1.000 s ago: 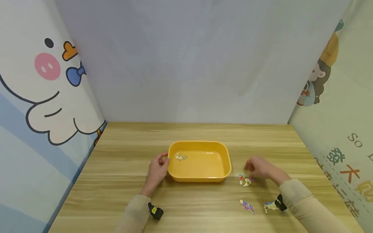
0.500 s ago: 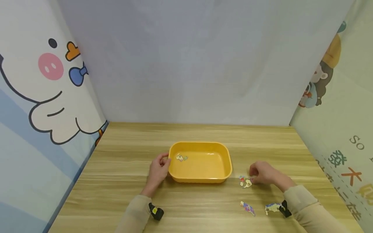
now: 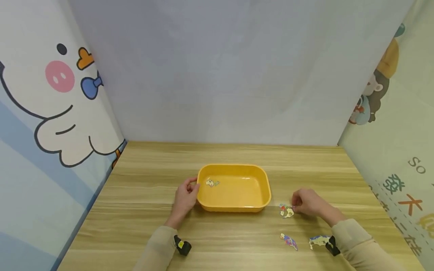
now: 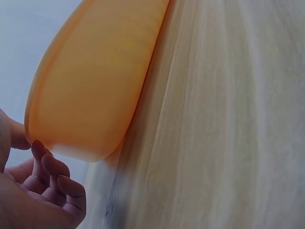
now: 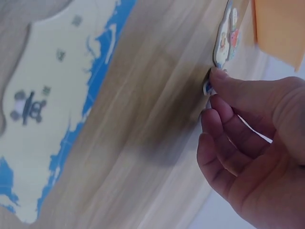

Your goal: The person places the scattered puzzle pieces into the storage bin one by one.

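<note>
My left hand (image 3: 185, 196) holds the left rim of a yellow plastic tray (image 3: 234, 208), thumb and finger at the rim in the left wrist view. Two small pale puzzle pieces (image 3: 210, 183) lie inside the tray. To the tray's right, my right hand (image 3: 306, 202) pinches a small puzzle piece (image 5: 208, 88) between thumb and fingertips, close to the table; most of it is hidden. Beside these fingertips lie other irregular flat puzzle pieces (image 3: 289, 212), cream with red and blue bits.
Nearer the front lie a purple-and-cream puzzle piece (image 3: 289, 241) and a cream piece with blue edges (image 3: 318, 241), the latter partly behind the right wrist's black camera (image 3: 332, 246). A pale curtain (image 3: 217, 75) stands behind the wooden table (image 3: 162, 154), with printed cloths at both sides.
My right hand has moved slightly right and down to the puzzle pieces, and its fingertips have closed on one. The left hand has stayed at the tray's rim.
</note>
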### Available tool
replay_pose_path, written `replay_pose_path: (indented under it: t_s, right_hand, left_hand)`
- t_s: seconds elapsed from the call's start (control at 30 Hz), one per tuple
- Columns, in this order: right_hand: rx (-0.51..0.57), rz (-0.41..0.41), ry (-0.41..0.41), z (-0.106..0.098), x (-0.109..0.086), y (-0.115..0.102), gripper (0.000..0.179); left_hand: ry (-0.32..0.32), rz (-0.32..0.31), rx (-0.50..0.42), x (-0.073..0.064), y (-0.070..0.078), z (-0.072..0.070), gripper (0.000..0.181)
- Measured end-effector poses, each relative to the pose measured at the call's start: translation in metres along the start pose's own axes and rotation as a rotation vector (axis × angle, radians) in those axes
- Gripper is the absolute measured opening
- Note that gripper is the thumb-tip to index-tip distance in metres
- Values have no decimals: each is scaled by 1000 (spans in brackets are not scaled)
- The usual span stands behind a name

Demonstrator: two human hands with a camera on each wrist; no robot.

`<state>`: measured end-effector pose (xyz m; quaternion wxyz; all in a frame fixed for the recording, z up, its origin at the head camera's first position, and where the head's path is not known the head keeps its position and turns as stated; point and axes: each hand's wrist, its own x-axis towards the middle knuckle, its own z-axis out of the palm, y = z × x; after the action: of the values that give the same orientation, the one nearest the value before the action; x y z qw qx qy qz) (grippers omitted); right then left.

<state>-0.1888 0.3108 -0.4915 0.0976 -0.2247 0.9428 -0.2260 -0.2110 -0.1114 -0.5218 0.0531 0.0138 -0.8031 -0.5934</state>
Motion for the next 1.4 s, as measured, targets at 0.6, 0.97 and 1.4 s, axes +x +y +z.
replay_pose_path:
  t_s: [0.6, 0.97, 1.4]
  right_hand:
    - [-23, 35, 50, 1, 0, -3, 14]
    - [69, -4, 14, -3, 9, -4, 7]
    - [138, 2, -25, -16, 16, -12, 5]
  left_hand:
    - [2, 26, -1, 1, 1, 2, 25]
    - [5, 13, 4, -2, -1, -1, 26]
    - [5, 20, 3, 0, -1, 0, 26]
